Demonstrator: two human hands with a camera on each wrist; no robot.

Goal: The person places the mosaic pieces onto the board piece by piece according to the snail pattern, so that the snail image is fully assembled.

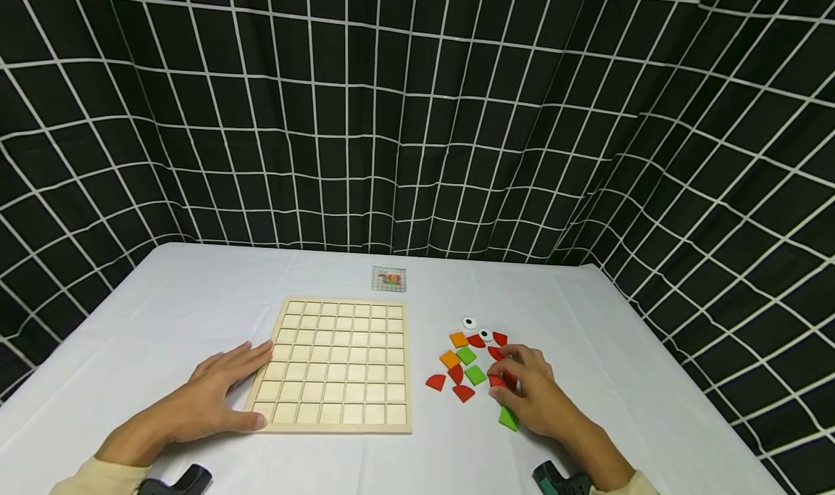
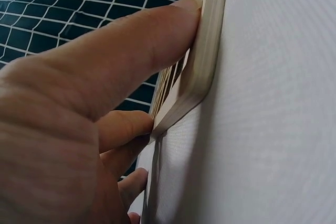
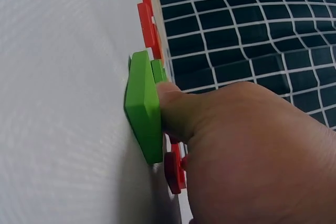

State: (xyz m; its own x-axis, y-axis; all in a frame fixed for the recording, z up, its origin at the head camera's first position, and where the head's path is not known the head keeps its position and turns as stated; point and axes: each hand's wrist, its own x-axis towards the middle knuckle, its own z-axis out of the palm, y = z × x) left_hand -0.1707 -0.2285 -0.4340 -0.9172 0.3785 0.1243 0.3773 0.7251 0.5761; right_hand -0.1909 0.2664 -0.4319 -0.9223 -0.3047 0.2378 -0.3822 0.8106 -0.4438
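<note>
A pale wooden board with a grid of square recesses lies on the table. My left hand rests at its left edge, fingers extended along the side and the thumb on the near rim. Right of the board my right hand is lowered over scattered coloured pieces. Between its thumb and index finger it pinches a red piece, whose full outline is hidden by the fingers. A green tile lies just below this hand; in the right wrist view the green tile stands in front of the thumb.
Red quarter-circle pieces, orange tiles, other green tiles and two white eye discs lie about the right hand. A small picture card lies behind the board. A black curtain with white grid lines surrounds the white table.
</note>
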